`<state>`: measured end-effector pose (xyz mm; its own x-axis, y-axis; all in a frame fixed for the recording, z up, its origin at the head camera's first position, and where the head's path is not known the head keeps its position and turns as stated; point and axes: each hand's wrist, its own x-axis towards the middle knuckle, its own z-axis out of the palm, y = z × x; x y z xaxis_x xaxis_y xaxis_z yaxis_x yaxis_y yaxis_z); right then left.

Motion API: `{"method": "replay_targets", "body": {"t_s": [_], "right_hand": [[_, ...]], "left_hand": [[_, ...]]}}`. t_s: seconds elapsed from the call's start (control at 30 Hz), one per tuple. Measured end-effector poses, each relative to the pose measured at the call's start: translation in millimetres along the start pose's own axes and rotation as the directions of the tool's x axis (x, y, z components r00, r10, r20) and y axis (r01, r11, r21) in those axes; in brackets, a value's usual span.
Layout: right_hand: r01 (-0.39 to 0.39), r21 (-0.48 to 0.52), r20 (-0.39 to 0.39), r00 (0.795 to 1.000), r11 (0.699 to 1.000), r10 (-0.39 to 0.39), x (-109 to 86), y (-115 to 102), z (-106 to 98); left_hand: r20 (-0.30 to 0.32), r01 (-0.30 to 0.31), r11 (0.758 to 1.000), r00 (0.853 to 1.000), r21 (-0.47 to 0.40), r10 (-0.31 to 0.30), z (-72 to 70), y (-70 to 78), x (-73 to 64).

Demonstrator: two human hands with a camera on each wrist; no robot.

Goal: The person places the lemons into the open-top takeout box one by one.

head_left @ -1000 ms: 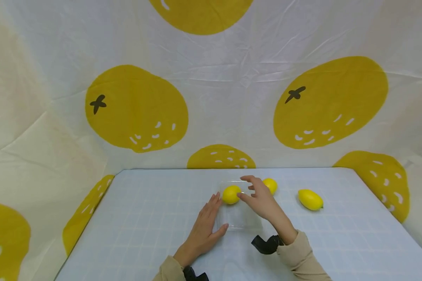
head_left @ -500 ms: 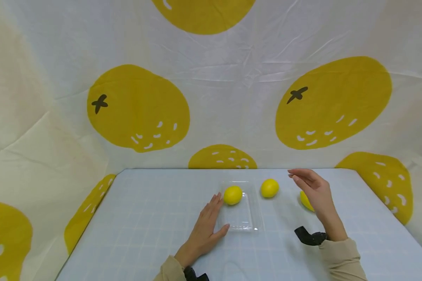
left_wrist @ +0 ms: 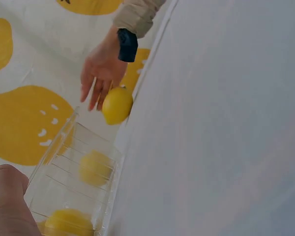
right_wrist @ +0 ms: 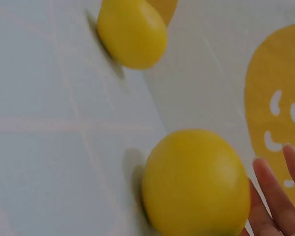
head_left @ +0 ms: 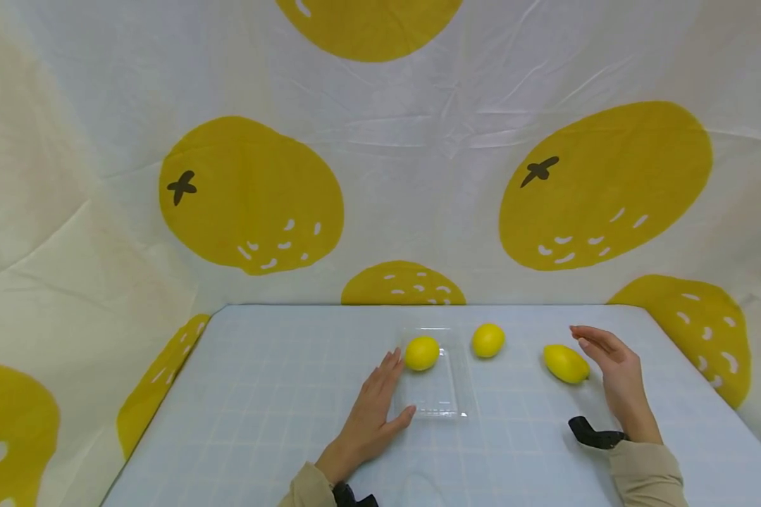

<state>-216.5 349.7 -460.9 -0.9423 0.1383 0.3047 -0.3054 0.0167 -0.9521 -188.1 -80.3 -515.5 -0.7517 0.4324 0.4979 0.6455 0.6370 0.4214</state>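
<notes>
A yellow lemon (head_left: 421, 353) sits in the back of a clear plastic container (head_left: 463, 394). Along the container's left side lies my left hand (head_left: 370, 415), fingers straight, thumb by the front edge. In the left wrist view its thumb (left_wrist: 10, 201) is beside the transparent wall (left_wrist: 78, 142). Over on the right, my right hand (head_left: 618, 373) hovers just beside another lemon (head_left: 566, 364), holding nothing, fingers loosely bent. Its fingers (right_wrist: 275, 201) show past that lemon (right_wrist: 196, 182) in the right wrist view; contact cannot be made out.
A third lemon (head_left: 488, 341) lies on the table between the container and the right-hand lemon. Pale checked cloth (head_left: 260, 394) covers the table. Behind it hangs a white curtain (head_left: 418, 176) printed with large yellow fruit.
My right hand has moved from above the container to the right, past the middle lemon, and down beside the far-right lemon. My left hand stays at the container's side.
</notes>
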Motion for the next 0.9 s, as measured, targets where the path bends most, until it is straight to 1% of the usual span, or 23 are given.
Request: {"method": "replay_targets", "body": {"t_s": [0.07, 0.13, 0.2, 0.27, 0.37, 0.47, 0.57, 0.67, 0.83, 0.9], "right_hand": [[-0.027, 0.003, 0.007, 1.0, 1.0, 0.027, -1.4, 7.9, -5.4], [-0.05, 0.013, 0.035, 0.998, 0.999, 0.049, -2.5, 15.0, -9.7], [-0.066, 0.024, 0.086, 0.994, 0.998, 0.063, -3.4, 20.9, -12.4], [-0.076, 0.021, 0.15, 0.986, 0.997, 0.072, -3.7, 25.0, -14.0], [-0.081, -0.036, 0.233, 0.969, 0.996, 0.087, -3.5, 27.4, -14.7], [-0.087, -0.097, 0.281, 0.953, 0.992, 0.111, -4.2, 26.5, -14.5], [-0.095, -0.128, 0.315, 0.94, 0.987, 0.131, -6.2, 24.6, -15.7], [-0.06, -0.167, 0.348, 0.93, 0.984, 0.116, -8.2, 23.6, -18.4], [0.059, -0.205, 0.414, 0.91, 0.977, 0.032, -9.1, 23.2, -24.9], [0.093, -0.232, 0.421, 0.907, 0.968, 0.014, -9.2, 23.2, -27.1]], "left_hand": [[0.007, 0.005, 1.0, 1.0, -0.003, -0.005, 0.5, 0.1, -0.1], [0.01, 0.005, 1.0, 1.0, 0.002, -0.005, 1.4, 0.1, 0.0], [0.01, 0.006, 1.0, 1.0, 0.002, -0.006, 1.6, 0.0, 0.0], [0.012, 0.007, 1.0, 1.0, 0.006, -0.007, 1.7, -0.2, -0.1], [0.016, 0.014, 1.0, 1.0, 0.002, -0.014, 1.3, -0.3, -0.3], [0.023, 0.024, 1.0, 0.999, -0.001, -0.024, 0.9, -0.3, -0.5], [0.034, 0.04, 0.999, 0.999, -0.005, -0.039, 0.8, 0.3, -1.2], [0.05, 0.056, 0.998, 0.997, -0.008, -0.056, 0.7, 0.6, -2.4], [0.055, 0.058, 0.998, 0.997, -0.01, -0.058, 0.8, 0.5, -2.2], [0.046, 0.049, 0.999, 0.998, -0.01, -0.048, 0.7, 0.6, -1.8]]}}
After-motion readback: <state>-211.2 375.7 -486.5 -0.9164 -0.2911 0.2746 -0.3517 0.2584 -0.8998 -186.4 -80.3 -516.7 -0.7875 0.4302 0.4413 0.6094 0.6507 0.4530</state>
